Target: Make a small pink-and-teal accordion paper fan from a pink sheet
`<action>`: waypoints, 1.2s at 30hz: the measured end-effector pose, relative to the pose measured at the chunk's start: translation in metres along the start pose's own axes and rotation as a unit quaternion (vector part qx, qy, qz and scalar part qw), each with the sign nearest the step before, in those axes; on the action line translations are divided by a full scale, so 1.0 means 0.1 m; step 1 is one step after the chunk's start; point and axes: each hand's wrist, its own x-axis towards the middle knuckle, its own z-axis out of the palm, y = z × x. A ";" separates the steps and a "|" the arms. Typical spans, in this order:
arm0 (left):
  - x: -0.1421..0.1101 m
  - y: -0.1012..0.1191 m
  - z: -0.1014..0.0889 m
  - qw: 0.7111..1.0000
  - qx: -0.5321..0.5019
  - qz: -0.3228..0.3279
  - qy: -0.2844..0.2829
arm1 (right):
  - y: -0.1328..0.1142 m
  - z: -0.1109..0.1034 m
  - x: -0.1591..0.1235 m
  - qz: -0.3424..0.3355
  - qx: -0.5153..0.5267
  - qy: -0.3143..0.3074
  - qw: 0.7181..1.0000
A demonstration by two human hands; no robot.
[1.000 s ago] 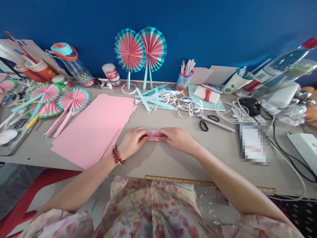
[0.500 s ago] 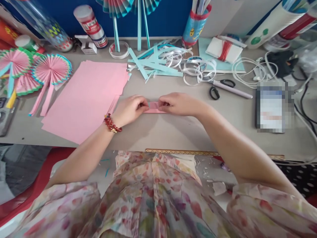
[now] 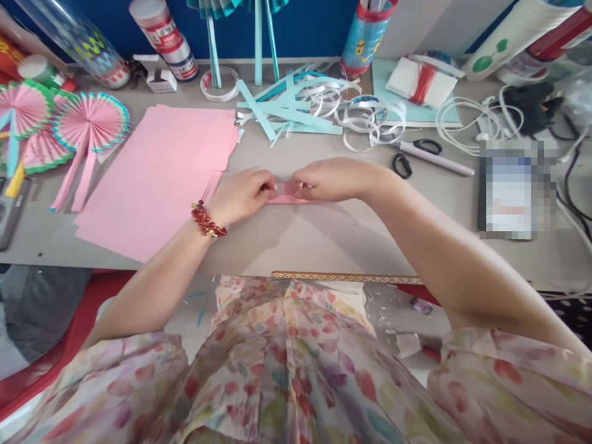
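A narrow folded strip of pink paper (image 3: 289,198) lies flat on the desk in front of me, mostly covered by my fingers. My left hand (image 3: 245,192), with a red bead bracelet at the wrist, is closed on its left end, thumb and fingers pinched together. On its right part, my right hand (image 3: 324,179) pinches the paper with curled fingers. Only a short stretch of pink shows between the hands, and a thin edge runs below the right one. Left of my left hand lies a stack of pink paper sheets (image 3: 157,166).
Pink pleated paper fans (image 3: 90,122) lie at the left. Behind my hands are pale blue and white paper strips (image 3: 300,111) and scissors (image 3: 435,157). To the right are a phone (image 3: 509,194) and a white cable (image 3: 462,126). The desk's front edge carries a patterned strip (image 3: 342,277).
The whole view has shifted slightly, so most things sit a little higher. Both hands keep their pinch on the pink strip; the right hand has slid slightly left along it.
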 end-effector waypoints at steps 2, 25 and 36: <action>0.00 0.00 0.00 1.000 0.005 0.002 -0.001 | -0.03 0.00 -0.01 0.011 -0.013 0.004 1.000; -0.03 0.08 -0.01 0.998 -0.038 -0.054 0.025 | 0.22 -0.07 0.12 -0.070 0.048 -0.032 0.996; -0.02 0.02 0.01 0.998 -0.048 0.001 0.029 | 0.05 -0.05 -0.03 -0.015 0.056 -0.027 0.998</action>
